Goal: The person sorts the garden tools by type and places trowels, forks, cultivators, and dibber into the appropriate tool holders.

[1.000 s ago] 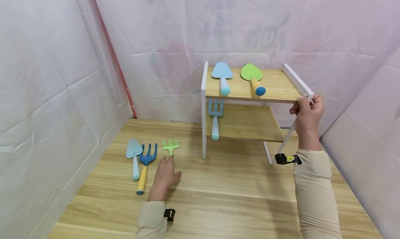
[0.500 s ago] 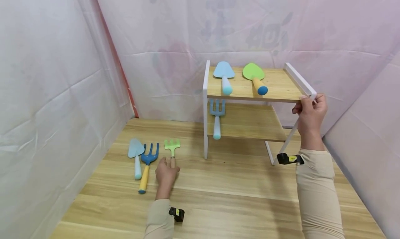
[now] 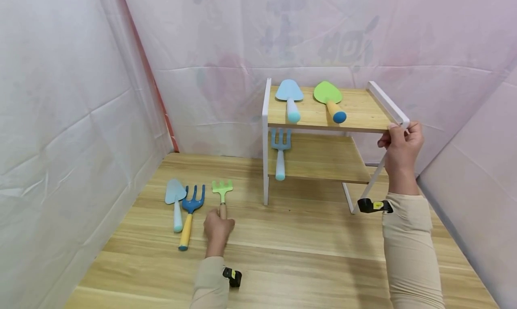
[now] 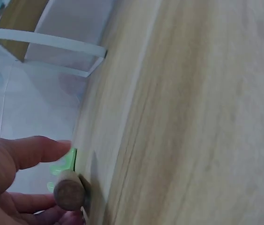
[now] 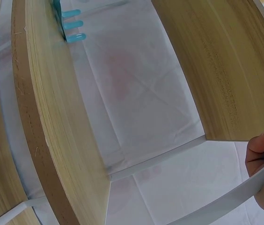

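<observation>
A small green hand rake [image 3: 222, 190] with a wooden handle lies on the table. My left hand [image 3: 217, 228] is around its handle; in the left wrist view the thumb [image 4: 43, 151] is straight and apart from the handle end [image 4: 69, 193], while the other fingers lie along its far side. Left of it are a blue fork [image 3: 193, 204] with a yellow handle and a light blue trowel [image 3: 175, 192]. My right hand [image 3: 403, 150] grips the front right corner of the white-framed wooden shelf rack [image 3: 363, 114].
On the rack's top board lie a light blue trowel [image 3: 289, 91] and a green trowel [image 3: 328, 93] with a yellow handle. A light blue fork [image 3: 280, 147] rests on the lower board [image 3: 327, 158]. Pale sheeting [image 3: 218, 107] hangs behind and at both sides.
My left hand has drawn back along the rake, from near its green head to the wooden handle, with the thumb and fingers either side. The right hand keeps its grip; the tools lie as before.
</observation>
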A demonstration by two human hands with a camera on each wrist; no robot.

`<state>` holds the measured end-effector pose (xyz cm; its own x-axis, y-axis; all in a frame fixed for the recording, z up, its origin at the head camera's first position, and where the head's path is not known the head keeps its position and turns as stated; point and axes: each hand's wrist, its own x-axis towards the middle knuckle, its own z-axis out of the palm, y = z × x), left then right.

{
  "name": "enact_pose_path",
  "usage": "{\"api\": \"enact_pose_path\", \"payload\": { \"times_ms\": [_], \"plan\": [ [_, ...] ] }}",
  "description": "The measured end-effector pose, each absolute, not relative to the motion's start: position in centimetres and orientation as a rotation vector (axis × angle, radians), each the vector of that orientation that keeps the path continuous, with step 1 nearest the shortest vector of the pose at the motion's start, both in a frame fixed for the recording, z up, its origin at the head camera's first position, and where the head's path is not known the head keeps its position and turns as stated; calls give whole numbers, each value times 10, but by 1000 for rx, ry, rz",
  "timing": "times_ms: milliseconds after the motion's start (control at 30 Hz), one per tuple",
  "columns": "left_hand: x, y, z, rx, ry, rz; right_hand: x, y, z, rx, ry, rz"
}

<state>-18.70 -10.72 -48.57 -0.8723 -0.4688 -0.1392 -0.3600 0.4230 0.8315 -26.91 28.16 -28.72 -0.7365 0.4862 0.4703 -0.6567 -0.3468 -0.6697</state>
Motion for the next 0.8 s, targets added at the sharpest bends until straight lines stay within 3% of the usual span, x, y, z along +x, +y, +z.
{"api": "enact_pose_path", "payload": {
  "times_ms": [300,800],
  "plan": [
    [-188,-104,-486,668,-2641,-1212,-270,282,-288,259,-1168,2100],
    [-187,-111,-483,669,-2413,-1378,-269,282,-288,265,-1165,2103]
  ]
}}
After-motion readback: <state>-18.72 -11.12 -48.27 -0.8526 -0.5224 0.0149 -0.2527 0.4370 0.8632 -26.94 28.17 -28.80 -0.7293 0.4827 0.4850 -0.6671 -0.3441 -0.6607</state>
